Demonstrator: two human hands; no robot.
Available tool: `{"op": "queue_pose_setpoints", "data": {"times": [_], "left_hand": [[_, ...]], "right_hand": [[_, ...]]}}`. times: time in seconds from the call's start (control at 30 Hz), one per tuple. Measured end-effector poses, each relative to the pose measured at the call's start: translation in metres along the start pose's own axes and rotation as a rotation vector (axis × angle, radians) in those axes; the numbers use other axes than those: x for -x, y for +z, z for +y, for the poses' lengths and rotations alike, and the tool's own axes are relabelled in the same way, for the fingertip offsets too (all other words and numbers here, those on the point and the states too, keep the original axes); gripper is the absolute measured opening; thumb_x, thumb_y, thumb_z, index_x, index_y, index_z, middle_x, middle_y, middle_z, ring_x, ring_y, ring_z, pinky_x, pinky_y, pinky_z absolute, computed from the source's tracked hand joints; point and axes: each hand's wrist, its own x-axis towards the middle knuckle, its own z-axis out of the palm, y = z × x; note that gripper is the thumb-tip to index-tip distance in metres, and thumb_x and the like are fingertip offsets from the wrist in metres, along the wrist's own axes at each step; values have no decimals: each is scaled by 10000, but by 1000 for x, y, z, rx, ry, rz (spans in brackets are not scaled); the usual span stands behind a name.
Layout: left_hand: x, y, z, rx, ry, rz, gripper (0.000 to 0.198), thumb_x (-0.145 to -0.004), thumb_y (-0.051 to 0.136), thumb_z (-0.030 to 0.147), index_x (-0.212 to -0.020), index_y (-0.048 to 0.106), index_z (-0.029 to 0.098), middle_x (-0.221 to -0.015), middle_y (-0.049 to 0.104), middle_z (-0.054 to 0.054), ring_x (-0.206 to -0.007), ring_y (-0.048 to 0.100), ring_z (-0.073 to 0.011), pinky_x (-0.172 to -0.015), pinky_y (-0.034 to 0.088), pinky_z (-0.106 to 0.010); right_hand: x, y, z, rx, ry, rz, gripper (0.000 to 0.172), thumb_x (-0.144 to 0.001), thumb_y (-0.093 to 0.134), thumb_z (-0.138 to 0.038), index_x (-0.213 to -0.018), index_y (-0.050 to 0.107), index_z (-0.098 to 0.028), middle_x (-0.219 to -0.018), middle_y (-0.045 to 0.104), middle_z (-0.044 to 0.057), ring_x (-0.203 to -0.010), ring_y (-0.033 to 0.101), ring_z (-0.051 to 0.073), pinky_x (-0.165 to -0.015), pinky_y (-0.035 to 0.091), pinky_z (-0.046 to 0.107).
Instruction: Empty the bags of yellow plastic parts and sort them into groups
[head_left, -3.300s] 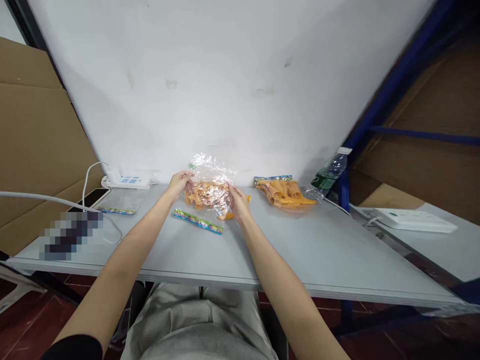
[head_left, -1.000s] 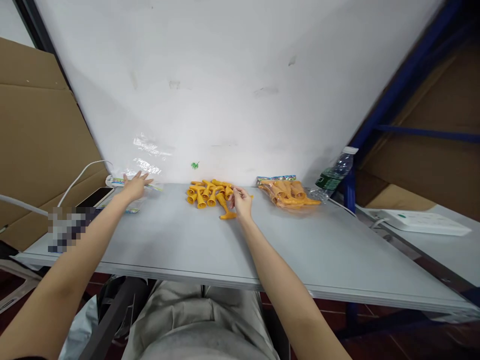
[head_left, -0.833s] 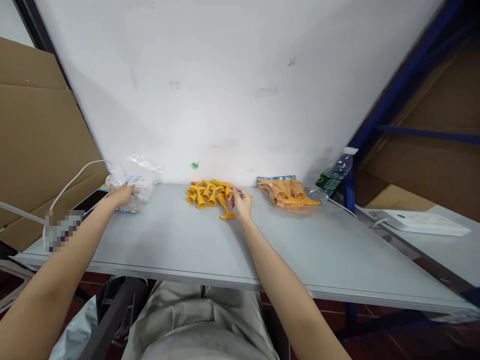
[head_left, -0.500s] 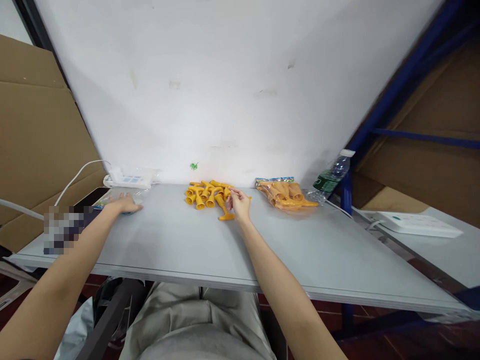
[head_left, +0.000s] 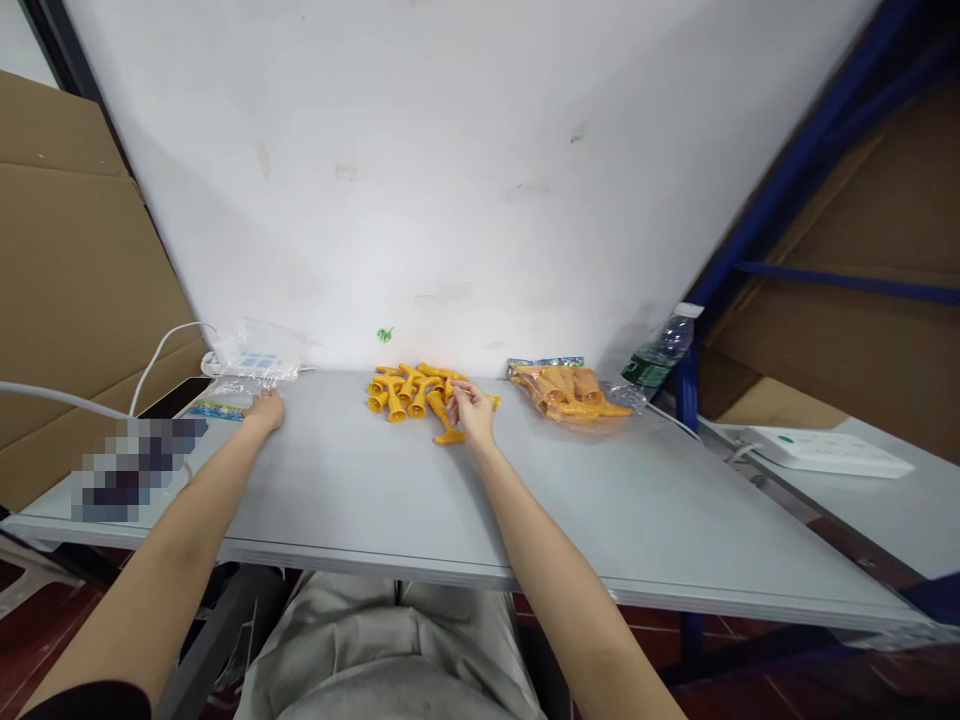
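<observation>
Several yellow plastic pieces with hollow, flared ends, cone-like in shape, form a pile (head_left: 405, 388) near the wall. At the pile's right side is my right hand (head_left: 472, 412), its fingers bent towards the thumb. A yellow piece (head_left: 448, 437) lies against that hand, and whether anything is between the fingertips is hidden. On the left, my left hand (head_left: 267, 408) has its fingers curled on the edge of a clear plastic bag (head_left: 232, 392) with a colourful printed strip.
A clear bag of orange pieces (head_left: 566, 395) lies right of the pile. Beyond it a water bottle (head_left: 664, 350) leans by the blue frame (head_left: 686, 390). A phone (head_left: 176, 398), a white power strip (head_left: 259, 365) and a cable (head_left: 154, 360) sit at left. A white wall (head_left: 450, 200) backs the table (head_left: 360, 490).
My left hand has shifted right across the plastic bag, and its spread fingers have curled in. More of the printed strip shows. My right hand stays by the pile.
</observation>
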Motion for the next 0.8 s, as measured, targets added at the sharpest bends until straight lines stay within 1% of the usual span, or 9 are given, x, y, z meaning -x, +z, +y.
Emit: {"op": "queue_pose_setpoints", "data": {"times": [0.1, 0.17, 0.27, 0.33, 0.4, 0.5, 0.57, 0.7, 0.8], "left_hand": [[-4, 2, 12, 14, -112, 0, 744, -803, 492, 330, -1468, 340, 33, -1523, 241, -346, -1409, 279, -458, -993, 345, -660], [-5, 3, 19, 43, -137, 9, 723, -825, 465, 306, -1482, 315, 44, -1550, 202, -319, -1440, 229, -425, -1015, 328, -656], [-3, 3, 28, 106, -170, 29, 722, -828, 455, 271, -1493, 292, 46, -1570, 174, -291, -1463, 183, -396, -1057, 280, -658], [-2, 1, 32, 122, -197, 25, 730, -823, 457, 255, -1500, 279, 50, -1580, 165, -272, -1470, 162, -389, -1075, 232, -679], [-1, -3, 34, 115, -213, 9, 738, -819, 469, 260, -1505, 276, 68, -1591, 151, -251, -1474, 145, -390, -1088, 179, -698], [-1, -7, 35, 87, -223, -17, 742, -816, 465, 238, -1512, 265, 78, -1602, 122, -225, -1480, 124, -386, -1106, 131, -702], [-1, -9, 35, 68, -219, -30, 742, -813, 435, 196, -1518, 244, 67, -1606, 110, -212, -1487, 106, -370, -1117, 126, -697], [-1, -10, 37, 44, -185, -26, 772, -796, 479, 233, -1522, 255, 98, -1604, 136, -195, -1487, 93, -371, -1139, 121, -676], [-1, -10, 44, 19, -183, -14, 771, -804, 485, 255, -1524, 256, 103, -1610, 127, -180, -1491, 88, -350, -1164, 127, -633]], "right_hand": [[0, -1, 4, 158, -1, 5, 272, -762, 563, -491, -790, 554, -220, -432, 498, -69, -347, 396, 115, -411, 301, 247], [0, -2, 6, 337, -43, -4, 246, -774, 567, -456, -693, 522, -229, -429, 489, -55, -419, 448, 134, -471, 328, 247], [4, -3, 8, 658, -110, -90, 249, -780, 600, -372, -603, 505, -224, -512, 545, -18, -530, 505, 145, -525, 315, 244], [7, -2, 6, 851, -123, -159, 211, -805, 592, -319, -627, 544, -216, -602, 603, 11, -591, 537, 151, -541, 303, 248], [10, -1, 3, 991, -121, -207, 158, -838, 567, -288, -702, 597, -214, -686, 652, 38, -650, 574, 169, -559, 308, 258], [13, 0, 0, 1103, -120, -283, 124, -860, 546, -245, -806, 654, -214, -794, 703, 68, -749, 622, 204, -593, 342, 270], [13, 0, -2, 1135, -132, -316, 143, -861, 537, -213, -865, 679, -211, -874, 723, 79, -819, 640, 217, -625, 373, 270], [13, -1, -3, 1183, -166, -330, 225, -871, 494, -176, -963, 697, -195, -981, 726, 88, -943, 638, 220, -718, 416, 264], [12, -2, -3, 1193, -162, -319, 236, -869, 482, -164, -957, 700, -183, -997, 722, 94, -978, 631, 223, -765, 422, 268]]}}
